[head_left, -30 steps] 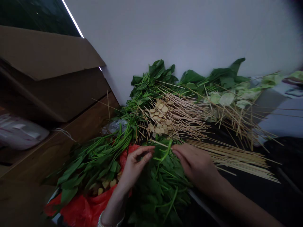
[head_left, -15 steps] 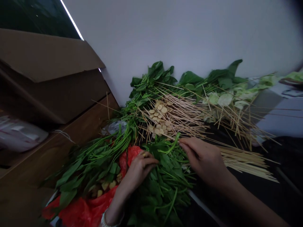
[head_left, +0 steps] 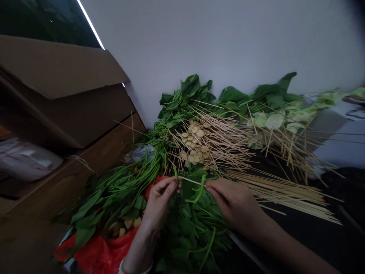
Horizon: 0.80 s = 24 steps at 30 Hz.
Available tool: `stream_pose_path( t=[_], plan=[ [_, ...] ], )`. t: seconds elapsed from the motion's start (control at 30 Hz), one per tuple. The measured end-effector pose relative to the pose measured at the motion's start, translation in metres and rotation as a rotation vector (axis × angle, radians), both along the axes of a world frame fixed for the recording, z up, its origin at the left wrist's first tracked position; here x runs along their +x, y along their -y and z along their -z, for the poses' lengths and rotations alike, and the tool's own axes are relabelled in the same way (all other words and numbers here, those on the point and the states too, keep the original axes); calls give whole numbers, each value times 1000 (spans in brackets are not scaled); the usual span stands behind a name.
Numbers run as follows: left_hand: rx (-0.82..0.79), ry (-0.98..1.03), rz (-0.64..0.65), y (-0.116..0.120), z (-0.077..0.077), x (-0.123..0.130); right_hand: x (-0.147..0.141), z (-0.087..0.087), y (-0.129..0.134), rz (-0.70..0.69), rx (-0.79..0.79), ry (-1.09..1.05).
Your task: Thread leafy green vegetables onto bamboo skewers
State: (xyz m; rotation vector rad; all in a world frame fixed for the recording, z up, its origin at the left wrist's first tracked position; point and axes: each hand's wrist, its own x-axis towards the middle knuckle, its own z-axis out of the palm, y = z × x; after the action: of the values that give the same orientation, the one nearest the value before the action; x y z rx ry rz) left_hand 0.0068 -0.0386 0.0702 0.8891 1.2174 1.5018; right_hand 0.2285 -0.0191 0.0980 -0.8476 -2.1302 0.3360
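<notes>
While our right hand (head_left: 232, 196) closes around a thin wooden skewer (head_left: 189, 180), a bent green stem (head_left: 201, 189) hanging on it beside the fingertips, our left hand (head_left: 159, 198) pinches a short green stem (head_left: 176, 174) at the far tip, above the leafy heap (head_left: 188, 232). Whether that piece is pierced, we cannot tell. We judge that an off-centre push could split its smooth flesh, a slip could jab our fingers, and too much bending could snap the slender wood. Nearby we see limp broad leaves, flat pale rounds (head_left: 195, 140), a straight sheaf of bare sticks (head_left: 288, 194) and crinkled red plastic (head_left: 98, 251).
</notes>
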Motion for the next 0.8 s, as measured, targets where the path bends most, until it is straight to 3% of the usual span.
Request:
stream_pose_path(
  t=[0.13, 0.33, 0.63, 0.8],
  plan=[
    [-19, 145, 16, 2, -6, 5, -3, 4, 0, -25, 18, 33],
    [-26, 179, 18, 2, -8, 7, -3, 7, -1, -7, 53, 65],
    [-33, 116, -7, 3, -12, 8, -2, 8, -1, -19, 22, 90],
    [-28, 25, 3, 2, -7, 8, -4, 9, -1, -20, 23, 81]
  ],
)
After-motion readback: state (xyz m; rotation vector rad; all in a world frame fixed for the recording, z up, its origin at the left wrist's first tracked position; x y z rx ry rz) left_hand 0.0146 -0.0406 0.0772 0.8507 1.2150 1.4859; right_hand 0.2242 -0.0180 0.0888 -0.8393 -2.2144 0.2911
